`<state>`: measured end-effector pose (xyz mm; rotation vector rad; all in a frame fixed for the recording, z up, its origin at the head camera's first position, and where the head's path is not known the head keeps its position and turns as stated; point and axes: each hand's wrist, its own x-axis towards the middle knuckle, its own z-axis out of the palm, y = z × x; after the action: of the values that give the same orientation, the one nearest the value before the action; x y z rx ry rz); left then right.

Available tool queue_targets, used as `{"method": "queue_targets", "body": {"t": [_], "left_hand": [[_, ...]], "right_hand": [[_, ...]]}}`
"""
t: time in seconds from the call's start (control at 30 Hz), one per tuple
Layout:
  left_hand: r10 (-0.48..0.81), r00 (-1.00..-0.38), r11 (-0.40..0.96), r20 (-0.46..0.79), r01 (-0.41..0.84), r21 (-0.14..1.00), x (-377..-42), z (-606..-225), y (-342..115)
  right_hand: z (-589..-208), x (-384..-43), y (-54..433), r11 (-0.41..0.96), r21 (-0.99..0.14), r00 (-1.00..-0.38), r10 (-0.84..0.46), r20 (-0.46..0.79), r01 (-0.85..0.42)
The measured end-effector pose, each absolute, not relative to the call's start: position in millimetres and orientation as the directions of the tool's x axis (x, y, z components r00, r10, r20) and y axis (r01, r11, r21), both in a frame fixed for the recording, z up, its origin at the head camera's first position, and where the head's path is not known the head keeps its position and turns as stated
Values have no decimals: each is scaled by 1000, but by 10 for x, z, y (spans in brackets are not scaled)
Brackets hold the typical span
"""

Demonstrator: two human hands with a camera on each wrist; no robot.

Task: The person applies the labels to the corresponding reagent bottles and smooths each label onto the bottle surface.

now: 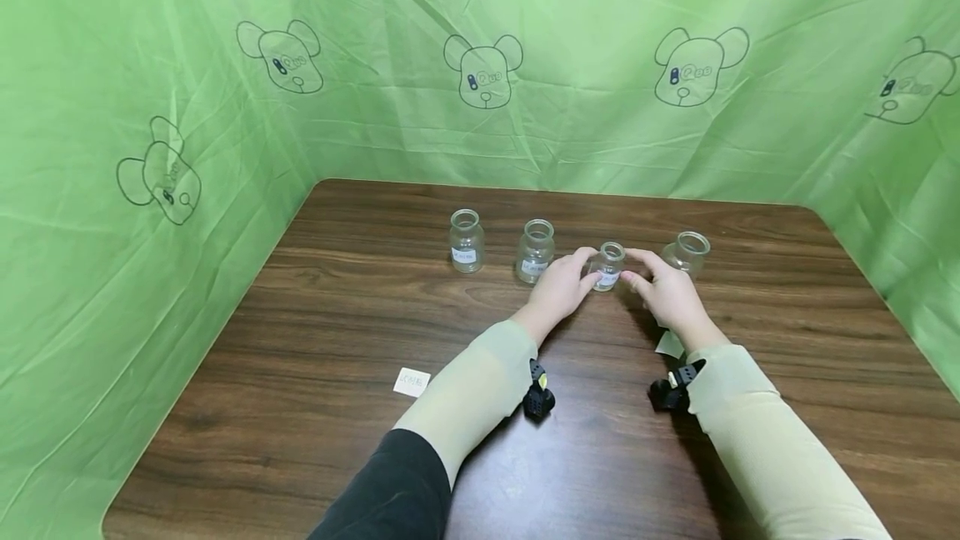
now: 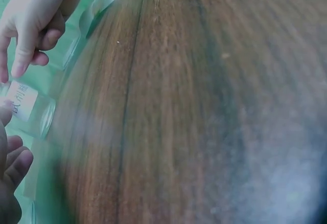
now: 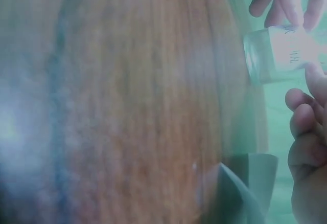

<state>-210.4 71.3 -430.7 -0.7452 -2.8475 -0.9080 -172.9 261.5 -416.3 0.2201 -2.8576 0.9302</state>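
Note:
Between both hands stands a small clear glass jar point(image 1: 609, 266) with a white handwritten label point(image 3: 294, 48) on its side. My left hand point(image 1: 558, 286) has its thumb at the label's left edge and its index finger along the jar's left side. On the other side, the thumb and index finger of my right hand point(image 1: 670, 294) grip the jar near the label's right edge. The label also shows between the fingertips in the left wrist view. A second labelled jar point(image 1: 536, 252) stands just beyond the left hand.
Further left is another labelled glass jar point(image 1: 467, 242). A wider jar point(image 1: 688, 250) stands behind the right hand, partly hidden by it. A written paper slip point(image 1: 412, 382) lies on the brown table point(image 1: 300, 340); pale paper point(image 1: 670, 345) shows by the right wrist. Green cloth point(image 1: 570, 140) surrounds the table.

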Motion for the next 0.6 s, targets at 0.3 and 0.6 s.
{"method": "queue_targets", "body": {"t": [0.3, 0.6], "left_hand": [[437, -880, 658, 185, 453, 601, -1981, -4213, 624], [498, -848, 597, 182, 487, 637, -1826, -4144, 477]], "right_hand": [[-4141, -1649, 2584, 776, -597, -975, -101, 197, -201], [-4146, -1528, 2592, 750, -639, -980, -63, 187, -170]]}}
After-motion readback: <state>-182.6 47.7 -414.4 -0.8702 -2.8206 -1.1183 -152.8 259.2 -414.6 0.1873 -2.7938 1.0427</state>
